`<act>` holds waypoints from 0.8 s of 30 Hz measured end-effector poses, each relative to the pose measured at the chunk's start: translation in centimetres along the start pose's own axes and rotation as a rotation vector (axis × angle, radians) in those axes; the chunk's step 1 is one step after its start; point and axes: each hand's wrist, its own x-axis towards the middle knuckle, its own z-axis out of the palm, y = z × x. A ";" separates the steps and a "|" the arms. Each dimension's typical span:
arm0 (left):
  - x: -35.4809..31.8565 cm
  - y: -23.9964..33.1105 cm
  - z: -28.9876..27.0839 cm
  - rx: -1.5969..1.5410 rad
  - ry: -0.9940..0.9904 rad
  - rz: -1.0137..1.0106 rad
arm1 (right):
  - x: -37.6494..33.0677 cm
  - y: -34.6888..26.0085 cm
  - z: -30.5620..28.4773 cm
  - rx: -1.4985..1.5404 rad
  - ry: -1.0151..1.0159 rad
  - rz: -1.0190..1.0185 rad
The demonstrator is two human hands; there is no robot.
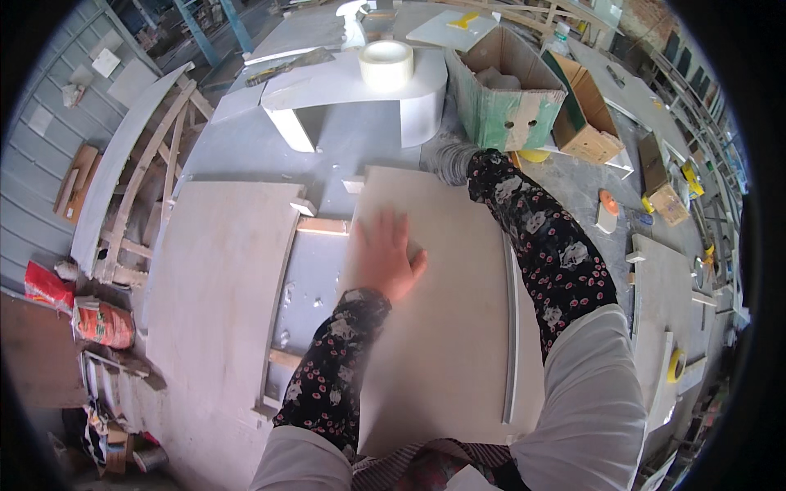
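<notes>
My bare left hand [388,255] lies with fingers spread on a pale flat board [442,311], slightly blurred at the fingertips. My right hand [450,157], in what looks like a grey knitted glove, is at the board's far right corner, beside a green-and-brown cardboard box [520,106]. Its fingers are blurred, so whether it holds anything does not show. Both forearms wear black flowered sleeve covers. A second pale board [217,278] lies to the left, with wooden strips [323,226] between the two.
Beyond the boards stands a white curved panel piece [344,86] bearing a roll of tape [386,65]. A white spray bottle [353,23] is behind it. Another open carton [585,110] sits at right. Red bags [103,321] and a wooden frame [155,176] are at left.
</notes>
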 end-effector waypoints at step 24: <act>-0.1 -0.6 0.1 0.039 0.103 -0.007 | -9.4 5.0 -1.4 0.079 0.025 -0.046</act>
